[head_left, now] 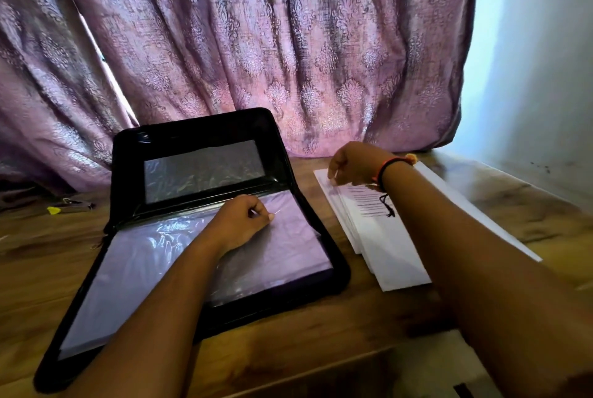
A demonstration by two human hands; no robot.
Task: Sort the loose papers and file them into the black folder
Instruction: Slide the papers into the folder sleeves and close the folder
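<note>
The black folder's (pixel 128 157) plastic sleeve (pixel 144 256) is pinched by the left hand (pixel 244 224); loose papers (pixel 394 253) are touched by the curled right hand (pixel 356 165), grip unclear.

The folder (pixel 199 128) has a black, faintly glossy shell; its clear plastic sleeves (pixel 154 247) are shiny and wrinkled. At 3 o'clock of it, the papers (pixel 394 253) are matt white. The table (pixel 288 333) is smooth, grained wood. At 12 o'clock, the curtain (pixel 256 28) is embossed cloth with a sheen.

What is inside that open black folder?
Clear plastic sleeves fill the black folder; the left hand pinches the top one's edge. The lid holds a window pocket. Anything filed in lower sleeves is covered.
</note>
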